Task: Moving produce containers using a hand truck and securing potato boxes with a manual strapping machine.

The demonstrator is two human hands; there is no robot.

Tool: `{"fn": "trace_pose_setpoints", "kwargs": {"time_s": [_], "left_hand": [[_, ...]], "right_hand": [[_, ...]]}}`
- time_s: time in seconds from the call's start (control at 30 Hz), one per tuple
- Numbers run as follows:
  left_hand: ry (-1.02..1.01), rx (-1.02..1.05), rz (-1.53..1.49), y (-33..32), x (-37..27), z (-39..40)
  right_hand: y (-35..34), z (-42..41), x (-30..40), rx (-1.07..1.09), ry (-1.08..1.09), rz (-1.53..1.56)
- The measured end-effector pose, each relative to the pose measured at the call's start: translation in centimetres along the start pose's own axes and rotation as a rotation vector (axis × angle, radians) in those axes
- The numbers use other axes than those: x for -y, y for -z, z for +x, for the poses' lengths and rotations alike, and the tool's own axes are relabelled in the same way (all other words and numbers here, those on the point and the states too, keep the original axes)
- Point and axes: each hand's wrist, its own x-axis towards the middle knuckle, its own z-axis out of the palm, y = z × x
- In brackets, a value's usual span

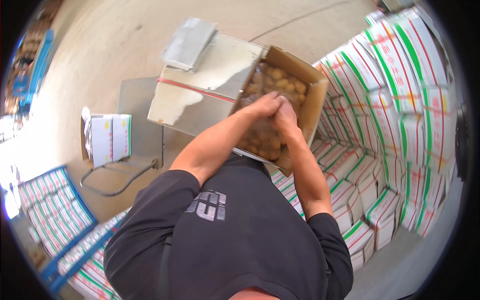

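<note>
In the head view an open cardboard box [317,108] holds many small potatoes [277,73] under a clear plastic bag [249,98]. My left hand [268,104] and my right hand [285,113] meet above the middle of the box, touching each other. Both are closed on gathered plastic of the bag; the fingertips are mostly hidden. The box rests at the right end of a worn white work surface [187,101], close against my body. A red strap or tape [195,89] runs across this surface.
A grey, plastic-looking stack [189,43] lies at the surface's far left corner. A flat trolley [140,101] with a tubular handle stands left, beside a white carton [102,138]. Printed cartons [390,67] are piled high on the right. Loaded blue pallets [80,195] stand lower left.
</note>
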Motion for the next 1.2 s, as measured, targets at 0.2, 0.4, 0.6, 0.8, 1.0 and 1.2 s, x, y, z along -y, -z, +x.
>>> {"fn": "trace_pose_setpoints", "kwargs": {"time_s": [0.2, 0.4, 0.6, 0.8, 1.0, 1.2], "left_hand": [[0.195, -0.116, -0.623, 2.7, 0.1, 0.1], [-0.229, 0.023, -0.099, 7.7, -6.3, -4.8], [-0.05, -0.956, 0.487, 29.5, 4.3, 0.1], [0.424, -0.786, 0.708, 39.9, 13.3, 3.2], [0.254, -0.846, 0.558, 41.3, 14.8, 3.2], [0.415, -0.859, 0.302, 43.4, 16.7, 4.3]], "right_hand": [[-5.1, 2.5, 4.2, -0.033, -0.123, 0.08], [-6.5, 1.5, 5.2, -0.001, -0.241, -0.372], [-5.8, 1.8, 6.8, -0.035, -0.257, -0.492], [-8.5, 1.9, 3.9, -0.268, -0.197, -0.535], [-9.2, 2.2, 2.8, -0.347, -0.162, -0.583], [-8.7, 2.8, 3.7, -0.36, -0.179, -0.543]]}}
